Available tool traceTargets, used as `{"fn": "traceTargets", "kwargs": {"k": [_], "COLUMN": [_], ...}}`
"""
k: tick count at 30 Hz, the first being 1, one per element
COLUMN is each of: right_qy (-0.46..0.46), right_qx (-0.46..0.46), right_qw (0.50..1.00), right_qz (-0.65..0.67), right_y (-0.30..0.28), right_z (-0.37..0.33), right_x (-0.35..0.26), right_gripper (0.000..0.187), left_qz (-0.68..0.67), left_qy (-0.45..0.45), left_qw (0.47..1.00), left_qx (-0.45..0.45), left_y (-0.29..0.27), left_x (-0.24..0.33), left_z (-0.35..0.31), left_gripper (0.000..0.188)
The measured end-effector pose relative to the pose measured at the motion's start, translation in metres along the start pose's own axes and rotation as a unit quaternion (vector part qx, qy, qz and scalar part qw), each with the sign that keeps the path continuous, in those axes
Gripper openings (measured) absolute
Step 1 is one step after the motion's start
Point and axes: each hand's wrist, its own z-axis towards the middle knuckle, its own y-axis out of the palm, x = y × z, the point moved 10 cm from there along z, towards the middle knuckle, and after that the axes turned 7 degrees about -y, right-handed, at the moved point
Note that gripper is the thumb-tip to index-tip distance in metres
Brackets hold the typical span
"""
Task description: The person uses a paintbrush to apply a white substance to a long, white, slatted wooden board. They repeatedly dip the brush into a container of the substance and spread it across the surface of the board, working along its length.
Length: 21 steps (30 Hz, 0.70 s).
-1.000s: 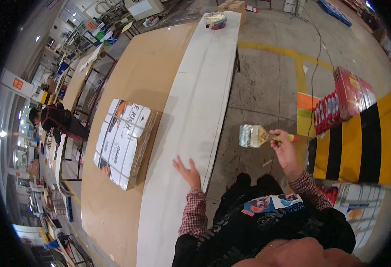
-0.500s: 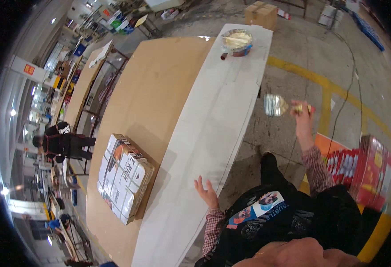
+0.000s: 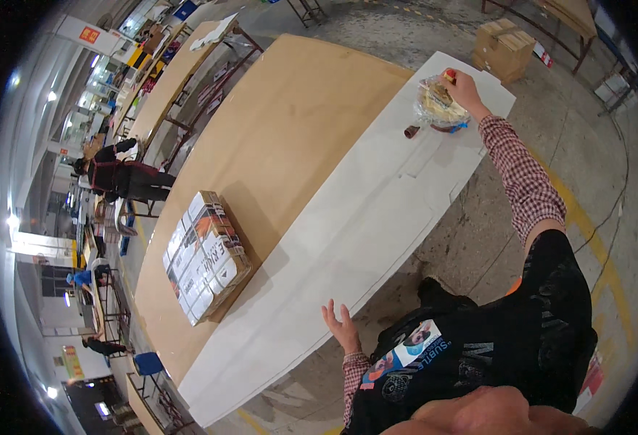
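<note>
Right hand clamped on brush, now over the tub; left hand still open.

A wrapped bundle of boxes lies on the brown counter; a cardboard box stands on the floor beyond.

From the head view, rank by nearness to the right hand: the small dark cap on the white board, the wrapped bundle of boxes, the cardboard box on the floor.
From the right hand:
1. Small dark cap, just left of it on the white board.
2. Cardboard box on the floor, beyond the table's end.
3. Wrapped bundle of boxes, far down the brown tabletop.
</note>
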Motion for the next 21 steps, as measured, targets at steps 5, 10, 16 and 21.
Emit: {"fn": "traceTargets", "kwargs": {"k": [5,10,16,21], "right_qy": [-0.031,-0.074,-0.034,0.047], "right_qx": [-0.034,-0.010,-0.037,-0.057], "right_qw": [0.997,0.991,0.995,0.997], "right_qz": [-0.065,-0.112,-0.085,-0.006], "right_y": [0.041,0.058,0.042,0.025], "right_z": [0.009,0.002,0.035,0.054], "right_x": [0.020,0.018,0.034,0.064], "right_gripper": [0.043,0.039,0.045,0.046], "left_qz": [-0.014,-0.085,-0.056,-0.039], "left_qy": [-0.074,-0.103,-0.099,-0.100], "left_qw": [0.997,0.991,0.993,0.994], "left_qx": [0.026,0.026,0.027,0.011], "left_y": [-0.002,0.001,0.004,0.014], "left_x": [-0.019,-0.023,-0.024,-0.021], "left_z": [-0.019,-0.029,-0.021,-0.015], "left_gripper": [0.045,0.045,0.047,0.047]}}
